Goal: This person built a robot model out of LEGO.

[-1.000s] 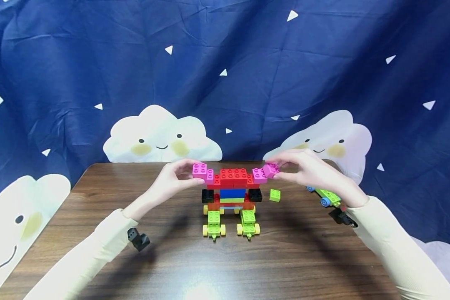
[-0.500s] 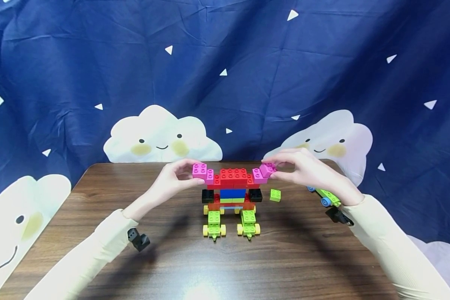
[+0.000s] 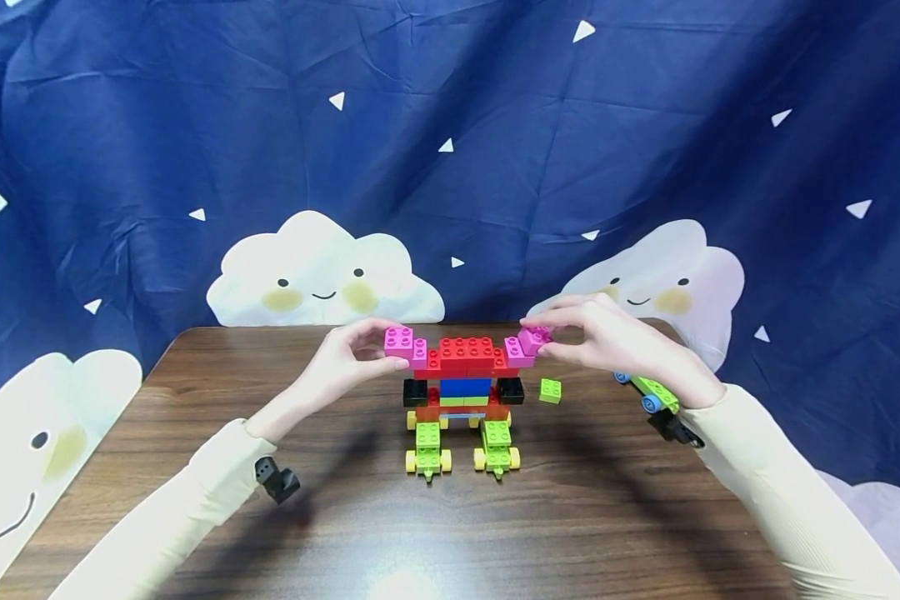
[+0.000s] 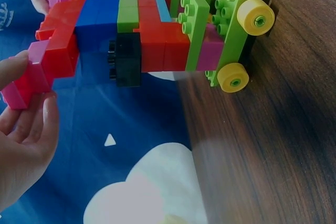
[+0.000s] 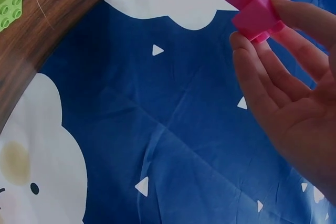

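Note:
A toy figure built of plastic bricks (image 3: 465,387) stands on the table, with red, blue and black bricks above green wheeled bases (image 3: 429,446). My left hand (image 3: 341,358) pinches the pink brick (image 3: 399,342) at the end of its left arm, thumb in front and fingers behind, as the left wrist view shows too. On the other side my right hand (image 3: 603,337) holds another pink brick (image 3: 532,339) between thumb and fingers. That brick sits tilted at the outer end of the right arm's pink brick (image 3: 515,353); in the right wrist view the two overlap.
A loose lime green brick (image 3: 551,391) lies right of the figure. Farther right, a green wheeled base with blue wheels (image 3: 651,403) is partly covered by my right forearm. Behind the table (image 3: 330,533) hangs a dark blue cloth (image 3: 495,200) with white clouds.
My right hand has moved slightly left with its pink brick, bringing it closer over the right arm's pink brick. The left hand and the figure have stayed in place.

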`<action>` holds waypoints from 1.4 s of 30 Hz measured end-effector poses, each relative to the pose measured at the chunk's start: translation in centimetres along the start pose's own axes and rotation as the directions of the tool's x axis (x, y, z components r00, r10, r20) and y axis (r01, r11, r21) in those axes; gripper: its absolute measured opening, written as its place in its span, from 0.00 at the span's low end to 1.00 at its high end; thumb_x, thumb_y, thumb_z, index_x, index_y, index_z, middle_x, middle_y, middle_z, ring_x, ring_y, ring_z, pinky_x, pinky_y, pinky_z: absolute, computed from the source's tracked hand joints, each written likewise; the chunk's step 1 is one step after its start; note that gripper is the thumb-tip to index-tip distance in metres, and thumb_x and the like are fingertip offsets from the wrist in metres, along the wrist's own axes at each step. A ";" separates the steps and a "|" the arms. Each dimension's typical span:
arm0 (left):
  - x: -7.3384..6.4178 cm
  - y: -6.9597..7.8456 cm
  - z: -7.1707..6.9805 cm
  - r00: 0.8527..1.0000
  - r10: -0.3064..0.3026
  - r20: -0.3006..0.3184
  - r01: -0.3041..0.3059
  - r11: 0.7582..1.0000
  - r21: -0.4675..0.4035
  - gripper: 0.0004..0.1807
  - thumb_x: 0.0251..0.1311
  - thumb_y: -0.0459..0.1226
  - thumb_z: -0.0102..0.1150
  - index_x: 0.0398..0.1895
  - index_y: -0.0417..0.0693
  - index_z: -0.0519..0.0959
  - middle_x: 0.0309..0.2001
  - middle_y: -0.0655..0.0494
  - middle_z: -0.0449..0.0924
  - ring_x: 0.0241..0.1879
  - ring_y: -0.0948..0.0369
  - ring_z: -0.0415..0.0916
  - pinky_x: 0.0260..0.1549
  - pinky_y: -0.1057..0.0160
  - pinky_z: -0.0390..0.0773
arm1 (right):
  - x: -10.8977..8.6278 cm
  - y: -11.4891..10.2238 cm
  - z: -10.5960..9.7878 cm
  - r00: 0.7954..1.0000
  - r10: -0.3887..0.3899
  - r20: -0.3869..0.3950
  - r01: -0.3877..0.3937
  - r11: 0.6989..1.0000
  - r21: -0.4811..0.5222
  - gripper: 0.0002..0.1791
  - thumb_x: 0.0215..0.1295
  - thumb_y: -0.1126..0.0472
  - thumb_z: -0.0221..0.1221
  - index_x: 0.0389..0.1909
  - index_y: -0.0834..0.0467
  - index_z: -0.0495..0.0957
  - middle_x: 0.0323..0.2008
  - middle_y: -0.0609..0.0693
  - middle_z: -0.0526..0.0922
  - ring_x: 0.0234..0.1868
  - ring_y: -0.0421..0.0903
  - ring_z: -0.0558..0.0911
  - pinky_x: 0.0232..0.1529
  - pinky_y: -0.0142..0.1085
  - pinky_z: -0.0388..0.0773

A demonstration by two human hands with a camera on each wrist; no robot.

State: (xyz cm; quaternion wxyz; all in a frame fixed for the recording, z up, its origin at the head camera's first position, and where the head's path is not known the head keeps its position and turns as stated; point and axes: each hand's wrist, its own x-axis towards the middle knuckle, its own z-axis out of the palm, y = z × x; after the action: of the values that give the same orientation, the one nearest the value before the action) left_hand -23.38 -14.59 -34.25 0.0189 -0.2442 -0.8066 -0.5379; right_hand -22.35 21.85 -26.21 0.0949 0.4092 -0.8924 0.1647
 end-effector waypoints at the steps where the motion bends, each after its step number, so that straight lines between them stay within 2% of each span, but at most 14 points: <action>1: 0.0 0.0 0.0 1.000 0.001 0.000 -0.001 1.000 0.000 0.25 0.53 0.42 0.74 0.55 0.53 0.79 0.52 0.54 0.84 0.45 0.60 0.83 0.48 0.68 0.82 | 0.0 0.0 0.0 1.000 0.001 0.003 -0.001 1.000 -0.005 0.22 0.57 0.64 0.70 0.54 0.58 0.83 0.50 0.53 0.87 0.48 0.48 0.85 0.47 0.44 0.85; 12: -0.1 0.1 0.2 1.000 0.016 -0.008 -0.016 1.000 0.007 0.25 0.53 0.41 0.74 0.55 0.51 0.79 0.51 0.52 0.85 0.44 0.59 0.83 0.47 0.68 0.83 | 0.2 -0.2 -0.2 1.000 -0.022 0.005 0.022 0.999 -0.027 0.21 0.55 0.63 0.71 0.52 0.60 0.83 0.48 0.54 0.87 0.45 0.47 0.86 0.46 0.43 0.85; 20: 0.0 -0.1 0.1 1.000 0.024 -0.007 -0.024 1.000 0.003 0.25 0.53 0.41 0.74 0.55 0.51 0.80 0.50 0.52 0.85 0.44 0.55 0.83 0.47 0.69 0.82 | 0.3 -0.3 -0.3 1.000 -0.004 0.008 0.004 1.000 -0.024 0.16 0.55 0.65 0.71 0.46 0.57 0.83 0.39 0.47 0.88 0.38 0.40 0.84 0.43 0.39 0.84; 31: 0.0 0.2 0.2 1.000 0.025 -0.010 -0.025 1.000 0.010 0.25 0.52 0.41 0.75 0.54 0.52 0.80 0.50 0.53 0.85 0.43 0.60 0.83 0.47 0.69 0.82 | 0.5 -0.3 -0.6 0.997 -0.079 -0.012 0.078 0.996 -0.041 0.17 0.53 0.65 0.72 0.45 0.59 0.83 0.39 0.49 0.87 0.38 0.42 0.85 0.41 0.40 0.85; 42: 0.0 0.2 0.1 1.000 0.020 -0.009 -0.020 1.000 0.006 0.25 0.52 0.41 0.75 0.55 0.52 0.80 0.51 0.52 0.85 0.45 0.54 0.83 0.47 0.69 0.83 | 0.7 -0.5 -0.5 0.995 -0.095 -0.008 0.095 0.994 -0.049 0.16 0.53 0.67 0.71 0.44 0.59 0.83 0.37 0.48 0.86 0.36 0.42 0.84 0.39 0.36 0.83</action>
State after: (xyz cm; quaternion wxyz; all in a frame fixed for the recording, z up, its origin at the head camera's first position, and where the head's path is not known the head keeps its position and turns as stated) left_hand -23.26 -14.42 -34.17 0.0287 -0.2498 -0.8058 -0.5362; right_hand -22.41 21.24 -25.41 0.1173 0.4480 -0.8751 0.1405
